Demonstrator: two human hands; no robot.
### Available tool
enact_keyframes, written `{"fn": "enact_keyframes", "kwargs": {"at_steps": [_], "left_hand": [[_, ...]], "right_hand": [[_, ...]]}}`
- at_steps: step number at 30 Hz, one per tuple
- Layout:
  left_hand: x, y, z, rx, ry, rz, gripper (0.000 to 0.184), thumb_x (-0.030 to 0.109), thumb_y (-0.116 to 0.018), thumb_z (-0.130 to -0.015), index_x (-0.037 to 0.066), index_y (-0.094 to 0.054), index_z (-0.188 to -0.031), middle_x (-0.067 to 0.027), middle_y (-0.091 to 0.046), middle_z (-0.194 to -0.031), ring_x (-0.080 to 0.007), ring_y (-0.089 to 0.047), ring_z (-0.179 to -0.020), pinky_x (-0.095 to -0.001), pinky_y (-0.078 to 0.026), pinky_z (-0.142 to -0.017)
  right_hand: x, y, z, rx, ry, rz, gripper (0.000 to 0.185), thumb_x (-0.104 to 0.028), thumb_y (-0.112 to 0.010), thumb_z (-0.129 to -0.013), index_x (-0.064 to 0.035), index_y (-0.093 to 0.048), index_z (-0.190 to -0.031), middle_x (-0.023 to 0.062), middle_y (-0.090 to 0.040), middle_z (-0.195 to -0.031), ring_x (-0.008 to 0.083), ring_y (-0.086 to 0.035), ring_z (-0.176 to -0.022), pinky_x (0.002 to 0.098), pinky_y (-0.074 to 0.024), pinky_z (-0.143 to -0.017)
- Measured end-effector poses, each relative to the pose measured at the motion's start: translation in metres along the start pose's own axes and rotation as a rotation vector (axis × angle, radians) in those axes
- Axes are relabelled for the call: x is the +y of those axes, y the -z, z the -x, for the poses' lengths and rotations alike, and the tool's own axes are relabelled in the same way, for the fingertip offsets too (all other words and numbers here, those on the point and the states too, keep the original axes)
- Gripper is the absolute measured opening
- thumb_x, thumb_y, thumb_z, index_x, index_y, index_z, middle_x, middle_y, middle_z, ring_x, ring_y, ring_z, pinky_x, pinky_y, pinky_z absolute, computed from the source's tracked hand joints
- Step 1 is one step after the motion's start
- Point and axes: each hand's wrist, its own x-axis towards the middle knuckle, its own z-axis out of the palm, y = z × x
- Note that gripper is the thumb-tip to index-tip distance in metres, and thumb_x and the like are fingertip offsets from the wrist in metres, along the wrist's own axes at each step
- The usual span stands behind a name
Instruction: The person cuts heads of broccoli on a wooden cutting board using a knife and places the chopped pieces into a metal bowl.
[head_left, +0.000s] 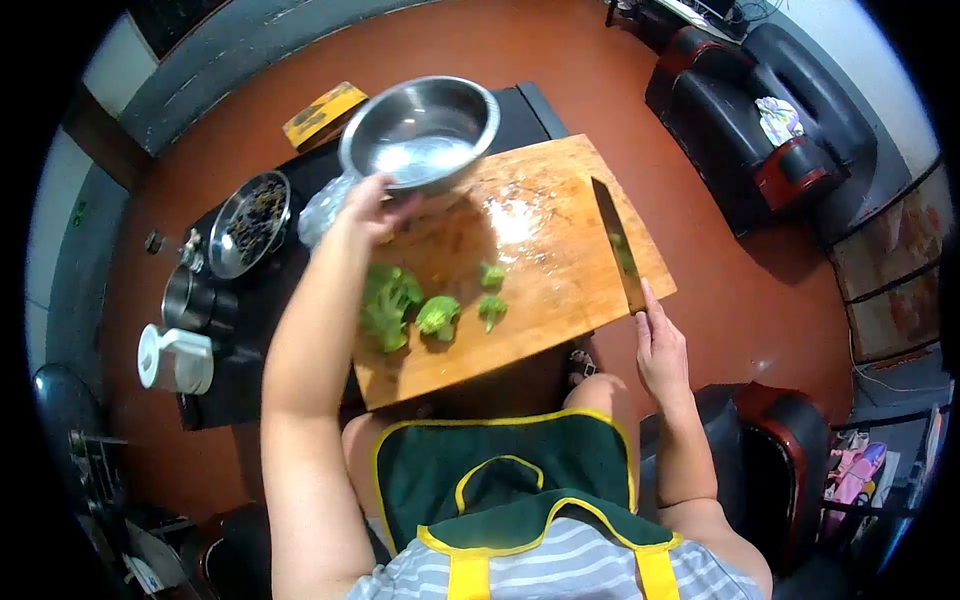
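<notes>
At the near-left rim of a shiny metal bowl (470, 105), my left hand (372, 212) grips the edge, its fingers slightly blurred. The bowl is over the far left part of a wooden cutting board (560, 260); I cannot tell whether it rests there or is lifted. My right hand (662, 350) is closed around the handle of a knife (614, 235), whose long blade points away over the board's right side. A large piece of broccoli (385, 310) and several smaller florets (437, 317) lie on the board's near left part.
Left of the board, a black table (262, 310) carries a metal basin of dark food (225, 240), a metal pot (190, 298), a clear pitcher (180, 360) and a plastic bag (322, 210). Behind is a yellow box (325, 115). A black sofa (730, 130) stands at far right.
</notes>
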Motion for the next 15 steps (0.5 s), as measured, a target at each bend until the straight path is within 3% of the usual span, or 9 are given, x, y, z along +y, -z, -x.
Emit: {"fn": "enact_keyframes", "kwargs": {"at_steps": [4, 7, 10, 13, 15], "left_hand": [[-0.066, -0.092, -0.068, -0.048, 0.092, -0.184, 0.030, 0.001, -0.047, -0.086, -0.001, -0.044, -0.116, -0.0152, -0.051, -0.116, -0.0276, -0.058, -0.096, -0.0424, -0.056, -0.081], [-0.094, -0.127, -0.092, -0.023, 0.112, -0.322, 0.040, 0.000, -0.042, -0.089, 0.008, -0.033, -0.127, -0.0155, -0.050, -0.119, -0.0294, -0.058, -0.104, -0.0457, -0.056, -0.079], [-0.114, -0.136, -0.112, 0.000, 0.155, -0.410, 0.043, 0.000, -0.044, -0.089, 0.010, -0.030, -0.128, -0.0156, -0.046, -0.124, -0.0289, -0.056, -0.107, -0.0435, -0.057, -0.078], [-0.116, -0.141, -0.094, -0.041, 0.085, -0.471, 0.060, 0.013, -0.053, -0.091, 0.010, -0.015, -0.136, -0.0197, -0.041, -0.127, -0.0280, -0.061, -0.097, -0.0398, -0.059, -0.075], [-0.101, -0.144, -0.065, 0.026, 0.085, -0.417, 0.070, 0.019, -0.058, -0.089, 0.008, -0.010, -0.139, -0.0198, -0.045, -0.122, -0.0259, -0.062, -0.091, -0.0369, -0.058, -0.073]], "right_hand": [[0.017, 0.018, -0.059, 0.168, 0.155, 0.038, 0.041, -0.010, -0.046, -0.095, -0.0093, -0.043, -0.135, 0.0221, -0.056, -0.121, 0.0342, -0.056, -0.111, 0.0349, -0.0458, -0.090], [0.016, 0.046, -0.085, 0.166, 0.110, 0.014, 0.040, -0.009, -0.048, -0.093, -0.0078, -0.046, -0.133, 0.0209, -0.055, -0.123, 0.0350, -0.055, -0.112, 0.0380, -0.0463, -0.091], [0.012, 0.069, -0.091, 0.158, 0.078, 0.088, 0.040, -0.010, -0.047, -0.093, -0.0081, -0.045, -0.133, 0.0213, -0.055, -0.123, 0.0345, -0.056, -0.111, 0.0376, -0.0462, -0.091], [0.008, 0.081, -0.092, 0.138, 0.104, 0.071, 0.040, -0.010, -0.047, -0.094, -0.0081, -0.044, -0.134, 0.0218, -0.055, -0.122, 0.0340, -0.056, -0.111, 0.0372, -0.0461, -0.090], [0.007, 0.081, -0.092, 0.145, 0.193, 0.065, 0.040, -0.010, -0.046, -0.094, -0.0079, -0.044, -0.134, 0.0219, -0.056, -0.121, 0.0340, -0.056, -0.110, 0.0370, -0.0460, -0.090]]}}
